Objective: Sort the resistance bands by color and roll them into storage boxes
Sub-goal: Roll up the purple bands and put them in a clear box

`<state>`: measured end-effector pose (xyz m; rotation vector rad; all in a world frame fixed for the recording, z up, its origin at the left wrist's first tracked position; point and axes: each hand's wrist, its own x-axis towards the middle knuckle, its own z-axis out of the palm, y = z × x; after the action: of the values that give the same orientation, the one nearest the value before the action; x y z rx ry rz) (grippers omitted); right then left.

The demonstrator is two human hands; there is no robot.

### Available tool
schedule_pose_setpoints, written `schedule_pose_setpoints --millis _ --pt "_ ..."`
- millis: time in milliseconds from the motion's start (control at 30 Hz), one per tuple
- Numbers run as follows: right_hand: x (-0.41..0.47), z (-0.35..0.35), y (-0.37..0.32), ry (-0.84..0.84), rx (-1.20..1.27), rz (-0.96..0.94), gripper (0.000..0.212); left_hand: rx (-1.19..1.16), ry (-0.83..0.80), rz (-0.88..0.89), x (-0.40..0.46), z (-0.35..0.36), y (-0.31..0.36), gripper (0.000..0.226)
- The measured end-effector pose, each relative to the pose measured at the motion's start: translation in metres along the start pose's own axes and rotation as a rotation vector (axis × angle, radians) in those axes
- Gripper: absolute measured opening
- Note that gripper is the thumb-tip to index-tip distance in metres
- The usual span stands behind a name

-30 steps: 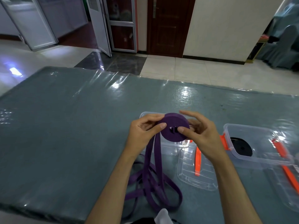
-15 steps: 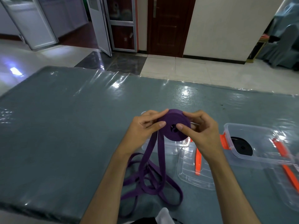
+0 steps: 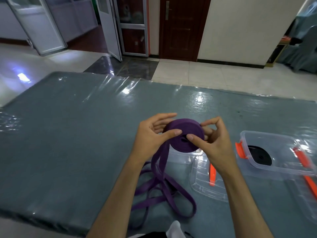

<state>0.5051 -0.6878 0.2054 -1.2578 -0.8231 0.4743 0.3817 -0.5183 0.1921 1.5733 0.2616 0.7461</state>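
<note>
Purple roll point(image 3: 184, 134) held above the worktop point(image 3: 72, 127), pinched by left hand point(image 3: 152, 134) and right hand point(image 3: 214, 143), loose tail point(image 3: 163, 191) trailing down, black roll point(image 3: 259, 156) in clear box point(image 3: 277, 152).

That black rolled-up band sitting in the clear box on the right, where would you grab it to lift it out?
Judging by its pose, pinch the black roll across its round outer edge, coming straight down through the open top of the clear box. It lies flat on the box floor, so the walls block any sideways approach.
</note>
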Motion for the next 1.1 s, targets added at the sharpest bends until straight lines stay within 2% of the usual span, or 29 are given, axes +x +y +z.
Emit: schedule_pose_setpoints --millis 67,133,200,267,367,433,533,633,800,867,933,1000,1100 --pt "-0.003 -0.001 0.000 -0.016 -0.055 -0.035 0.050 -0.090 0.026 0.013 -0.006 0.002 -0.005 0.040" --pt "-0.007 -0.001 0.000 0.022 -0.113 -0.110 0.046 -0.196 -0.044 0.007 -0.012 0.001 -0.009 0.036" --pt "-0.013 0.001 0.001 0.065 -0.100 -0.107 0.039 -0.170 -0.105 -0.001 -0.018 -0.002 -0.010 0.038" --pt "-0.019 0.002 0.002 0.061 -0.087 -0.043 0.036 -0.121 -0.097 0.007 -0.022 -0.004 -0.008 0.035" --pt "-0.025 -0.002 0.001 -0.045 -0.099 0.020 0.040 -0.089 -0.006 0.030 -0.029 -0.001 -0.002 0.027" --pt "-0.027 -0.003 -0.001 -0.098 -0.168 -0.019 0.049 -0.109 0.020 0.057 -0.035 0.000 -0.003 0.025" --pt "-0.032 0.000 -0.003 -0.037 -0.147 -0.081 0.044 -0.195 -0.068 0.014 -0.042 -0.004 -0.007 0.032" --pt "-0.039 0.004 0.000 0.037 -0.101 -0.076 0.038 -0.174 -0.140 -0.023 -0.044 -0.010 -0.007 0.044" --pt "-0.046 0.002 0.002 -0.069 -0.102 0.025 0.041 -0.094 -0.035 0.075 -0.042 -0.007 0.003 0.034" --pt "-0.048 0.001 0.000 -0.076 -0.095 -0.010 0.048 -0.125 -0.026 0.107 -0.044 -0.003 0.002 0.027" --pt "-0.048 0.001 -0.001 -0.019 -0.080 -0.052 0.047 -0.165 -0.063 0.074 -0.046 -0.002 -0.001 0.026" --pt "-0.049 -0.002 0.000 0.026 -0.057 -0.046 0.045 -0.155 -0.127 0.031 -0.049 -0.005 -0.003 0.035" --pt "-0.050 -0.004 0.005 -0.012 -0.097 0.015 0.042 -0.113 -0.141 0.023 -0.049 -0.008 -0.005 0.036"
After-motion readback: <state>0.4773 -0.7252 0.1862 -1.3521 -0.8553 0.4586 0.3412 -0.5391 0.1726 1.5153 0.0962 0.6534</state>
